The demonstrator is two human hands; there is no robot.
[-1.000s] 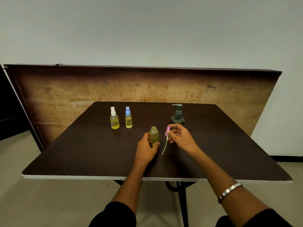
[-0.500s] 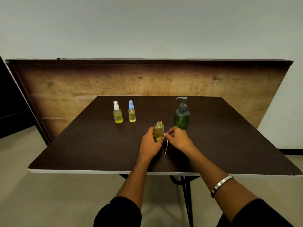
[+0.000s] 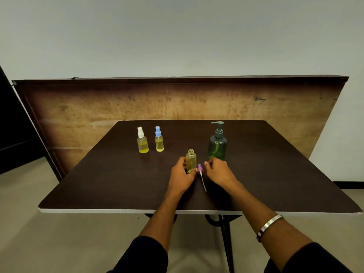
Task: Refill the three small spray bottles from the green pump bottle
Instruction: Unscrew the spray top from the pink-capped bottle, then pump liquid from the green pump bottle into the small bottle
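Open bottle: the uncapped spray bottle (image 3: 191, 160) stands upright near the middle of the counter (image 3: 110, 174), roughly at 7 o'clock from the green pump bottle (image 3: 217, 146) and just beside it.
Left grip: the left hand (image 3: 182, 175) curls round the open bottle's lower body, holding it steady.
Right grip: the right hand (image 3: 217, 171) sits just at 3 o'clock of the purple spray cap (image 3: 200, 167); whether its fingers pinch the cap I cannot tell.
Cap: lies on the counter, its thin dip tube (image 3: 203, 182) trailing toward 6 o'clock (bendy, easily kinked).
Handling: the small bottle looks light, smooth plastic and tippy with its neck open; best held low on the body.
Pump bottle: likely heavier; steady its body and press the head.
Waiting: white-capped bottle (image 3: 142, 141) and blue-capped bottle (image 3: 159, 140) at 10 o'clock, capped.
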